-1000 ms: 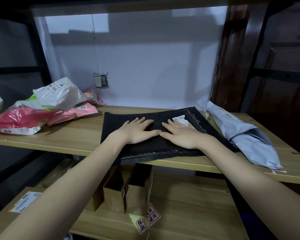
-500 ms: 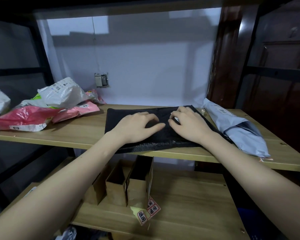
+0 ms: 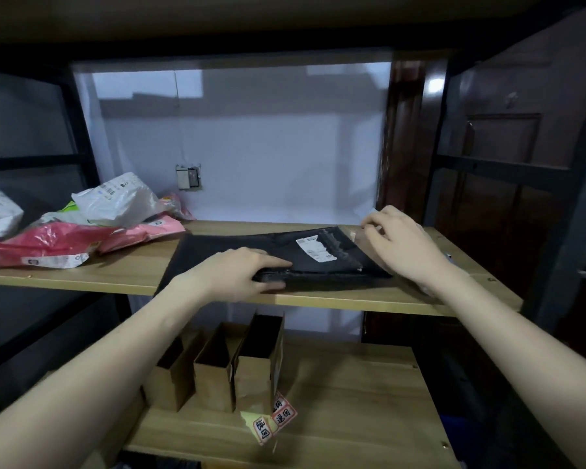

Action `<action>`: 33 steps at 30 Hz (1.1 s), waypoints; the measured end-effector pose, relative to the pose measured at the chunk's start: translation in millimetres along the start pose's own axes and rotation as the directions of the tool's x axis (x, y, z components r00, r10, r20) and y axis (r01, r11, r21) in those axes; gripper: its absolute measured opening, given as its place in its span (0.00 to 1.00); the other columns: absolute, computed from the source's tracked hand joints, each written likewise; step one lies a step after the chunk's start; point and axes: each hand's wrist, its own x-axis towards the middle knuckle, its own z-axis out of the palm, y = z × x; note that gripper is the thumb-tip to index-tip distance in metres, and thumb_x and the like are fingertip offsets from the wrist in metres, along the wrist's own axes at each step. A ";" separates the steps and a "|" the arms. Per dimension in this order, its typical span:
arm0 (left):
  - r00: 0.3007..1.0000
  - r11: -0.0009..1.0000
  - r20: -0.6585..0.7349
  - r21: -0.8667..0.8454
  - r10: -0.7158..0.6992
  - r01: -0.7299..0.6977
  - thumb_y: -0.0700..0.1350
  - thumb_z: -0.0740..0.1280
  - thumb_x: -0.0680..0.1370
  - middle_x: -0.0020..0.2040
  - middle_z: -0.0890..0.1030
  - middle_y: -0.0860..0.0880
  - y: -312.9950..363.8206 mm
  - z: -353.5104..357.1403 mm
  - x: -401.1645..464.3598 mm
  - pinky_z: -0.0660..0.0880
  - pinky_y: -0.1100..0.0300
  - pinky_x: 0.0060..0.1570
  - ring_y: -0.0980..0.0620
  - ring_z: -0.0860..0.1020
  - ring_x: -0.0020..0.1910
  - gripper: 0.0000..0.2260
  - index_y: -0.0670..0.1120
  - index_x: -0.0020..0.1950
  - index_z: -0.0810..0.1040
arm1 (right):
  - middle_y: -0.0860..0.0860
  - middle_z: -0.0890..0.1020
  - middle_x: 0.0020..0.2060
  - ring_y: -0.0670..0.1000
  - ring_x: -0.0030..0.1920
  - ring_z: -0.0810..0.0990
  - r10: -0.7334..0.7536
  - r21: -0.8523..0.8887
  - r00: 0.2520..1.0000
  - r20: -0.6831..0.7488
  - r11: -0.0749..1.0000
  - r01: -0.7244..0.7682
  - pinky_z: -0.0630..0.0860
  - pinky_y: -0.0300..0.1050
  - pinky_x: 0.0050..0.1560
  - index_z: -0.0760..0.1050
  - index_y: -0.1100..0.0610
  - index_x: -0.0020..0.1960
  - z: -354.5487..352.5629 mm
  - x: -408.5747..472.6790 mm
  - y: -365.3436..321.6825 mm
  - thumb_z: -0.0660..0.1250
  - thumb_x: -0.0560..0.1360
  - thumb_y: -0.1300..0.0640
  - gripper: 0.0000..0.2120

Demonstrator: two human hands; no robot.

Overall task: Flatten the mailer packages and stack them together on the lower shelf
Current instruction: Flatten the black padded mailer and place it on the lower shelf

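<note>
A flat black mailer (image 3: 237,245) with a white label lies on the middle wooden shelf (image 3: 115,279). My left hand (image 3: 237,275) pinches its front edge, fingers on top and thumb underneath. My right hand (image 3: 400,245) is at the black mailer's right end, fingers curled on a grey mailer (image 3: 356,236). That mailer is blurred and mostly hidden under the hand and wrist. The lower shelf (image 3: 352,401) sits below.
A loose pile of white (image 3: 115,201) and pink mailers (image 3: 48,242) fills the shelf's left end. Three open brown paper cartons (image 3: 251,377) stand on the lower shelf, with red-printed stickers (image 3: 278,418) at its front edge. Black frame posts (image 3: 78,130) flank the shelves.
Both hands came off the middle of the black mailer. The left hand slid to its front edge and gripped it. The right hand moved right onto the grey mailer, which has shifted left.
</note>
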 end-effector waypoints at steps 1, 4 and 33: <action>0.997 1.000 -0.075 -0.002 0.001 -0.001 0.59 0.59 0.78 0.67 0.73 0.56 -2.0 -5.9 -2.7 0.72 0.51 0.61 0.52 0.73 0.65 0.19 0.62 0.69 0.69 | 0.54 0.75 0.53 0.55 0.56 0.74 0.010 0.023 1.000 -0.022 1.000 -0.009 0.67 0.46 0.53 0.75 0.56 0.58 -4.9 -1.3 1.3 0.54 0.79 0.55 0.14; 0.929 0.998 -0.369 0.050 -0.025 0.047 0.54 0.60 0.79 0.55 0.78 0.53 -4.7 -22.8 -9.3 0.75 0.52 0.47 0.46 0.78 0.54 0.13 0.55 0.62 0.76 | 0.55 0.74 0.58 0.56 0.59 0.72 0.060 0.094 0.995 -0.082 0.994 -0.052 0.66 0.46 0.54 0.68 0.57 0.64 -17.1 -4.6 6.0 0.53 0.78 0.60 0.16; 0.607 0.666 -0.631 -0.715 -0.483 -0.214 0.54 0.64 0.78 0.45 0.80 0.61 38.6 -102.5 -38.5 0.74 0.63 0.48 0.63 0.78 0.45 0.05 0.55 0.46 0.75 | 0.48 0.67 0.32 0.46 0.32 0.67 0.314 0.797 0.949 -0.009 0.575 -0.183 0.67 0.37 0.32 0.65 0.50 0.38 -9.1 -8.8 -8.7 0.58 0.76 0.40 0.15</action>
